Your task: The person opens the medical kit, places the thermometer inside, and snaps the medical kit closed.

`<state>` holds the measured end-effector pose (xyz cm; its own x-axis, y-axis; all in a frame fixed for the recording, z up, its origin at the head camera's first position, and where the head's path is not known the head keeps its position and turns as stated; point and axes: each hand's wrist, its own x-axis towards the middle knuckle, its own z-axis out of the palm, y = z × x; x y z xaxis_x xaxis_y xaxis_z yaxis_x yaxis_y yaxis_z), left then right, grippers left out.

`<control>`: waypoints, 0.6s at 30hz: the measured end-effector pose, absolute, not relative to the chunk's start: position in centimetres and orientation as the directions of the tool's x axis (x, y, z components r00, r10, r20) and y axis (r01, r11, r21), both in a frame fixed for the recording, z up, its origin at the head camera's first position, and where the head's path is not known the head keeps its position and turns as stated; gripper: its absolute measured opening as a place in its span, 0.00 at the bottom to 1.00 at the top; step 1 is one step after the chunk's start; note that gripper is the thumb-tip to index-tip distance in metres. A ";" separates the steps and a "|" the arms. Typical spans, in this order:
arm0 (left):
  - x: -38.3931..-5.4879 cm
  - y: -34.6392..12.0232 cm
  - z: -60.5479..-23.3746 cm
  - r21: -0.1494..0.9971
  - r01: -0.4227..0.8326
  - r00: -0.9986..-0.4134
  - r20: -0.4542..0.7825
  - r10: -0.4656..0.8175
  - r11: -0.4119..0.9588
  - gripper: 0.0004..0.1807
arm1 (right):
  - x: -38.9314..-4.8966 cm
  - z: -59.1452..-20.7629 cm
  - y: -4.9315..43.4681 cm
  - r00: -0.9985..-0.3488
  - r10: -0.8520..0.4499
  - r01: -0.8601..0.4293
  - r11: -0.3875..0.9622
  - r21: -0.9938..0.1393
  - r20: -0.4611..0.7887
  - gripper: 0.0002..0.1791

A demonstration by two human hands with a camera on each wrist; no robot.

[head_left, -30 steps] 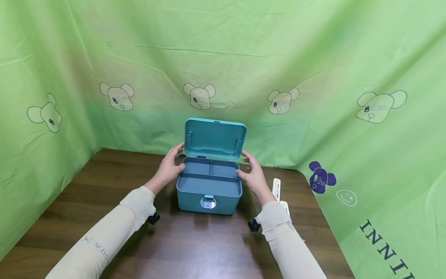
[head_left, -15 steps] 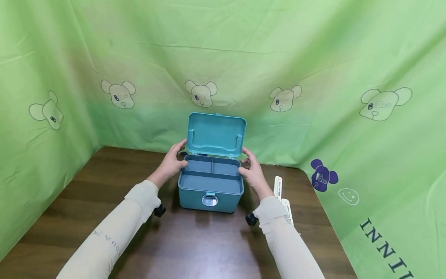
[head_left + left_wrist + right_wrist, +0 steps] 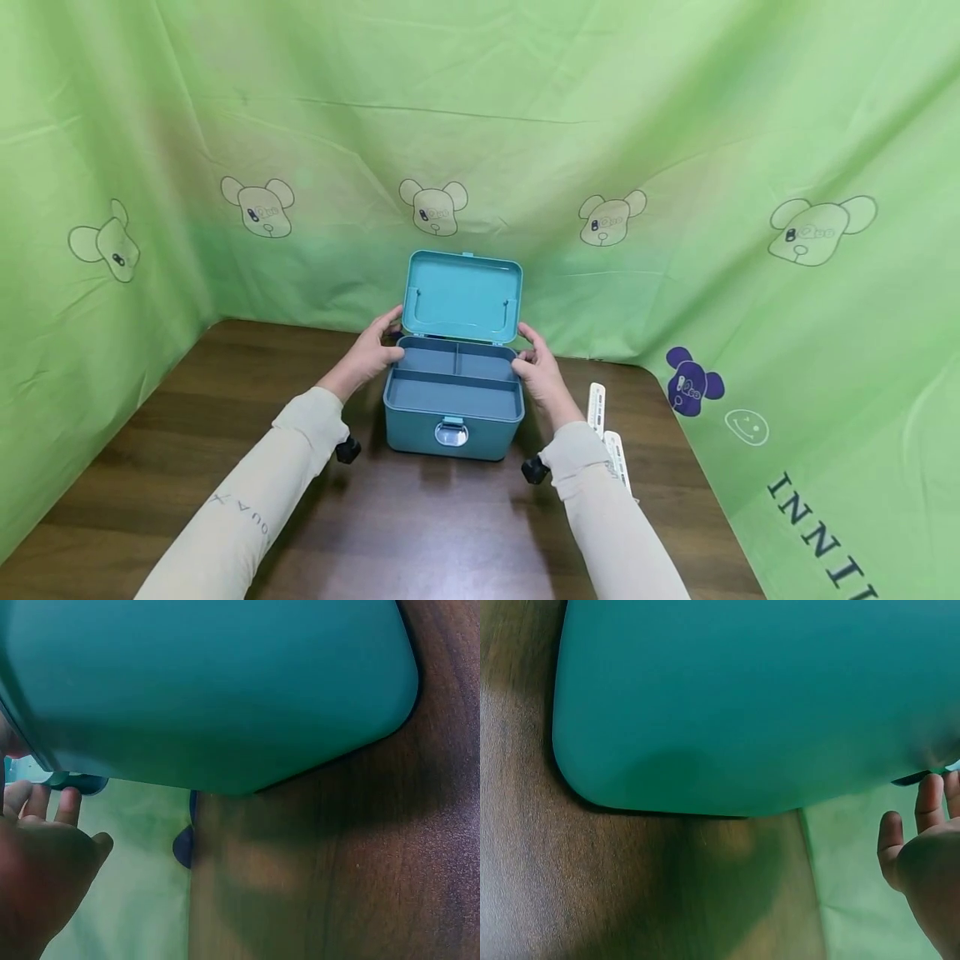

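Observation:
A teal storage box (image 3: 411,432) stands on the table with its lid (image 3: 465,293) raised and leaning back. Inside it, a blue-grey tray (image 3: 450,397) has a long front compartment and two smaller ones behind, all bare. At the box's left side, my left hand (image 3: 363,360) has its thumb at the rim and its fingers beside the lid's lower corner. My right hand (image 3: 546,382) mirrors this on the right. Both wrist views show the box's side wall (image 3: 210,690) close up, with relaxed fingers (image 3: 930,802) beyond its back edge in the right one.
To the right, partly behind my right sleeve, two white slotted strips (image 3: 596,406) lie on the brown wooden table (image 3: 442,533). A green printed curtain (image 3: 480,133) hangs right behind the box and along both sides.
The lid has tilted further back, so its inner face looks lighter and narrower at the top. Both hands keep to the box's sides, shifting only slightly.

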<state>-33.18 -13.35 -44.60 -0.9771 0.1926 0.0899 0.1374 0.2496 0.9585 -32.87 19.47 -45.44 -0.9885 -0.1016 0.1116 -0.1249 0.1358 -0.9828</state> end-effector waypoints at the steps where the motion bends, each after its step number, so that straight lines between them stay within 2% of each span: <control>1: -33.2 -13.4 -44.7 0.960 0.134 -0.977 0.086 0.196 0.247 0.49 | -32.9 -45.5 19.5 -0.988 -0.103 -0.129 0.135 -0.982 0.116 0.46; 18: -32.5 -13.4 -45.1 0.981 0.077 -0.970 0.032 0.241 0.177 0.48 | -32.4 -45.7 20.1 -0.989 -0.134 -0.080 0.110 -0.991 0.065 0.45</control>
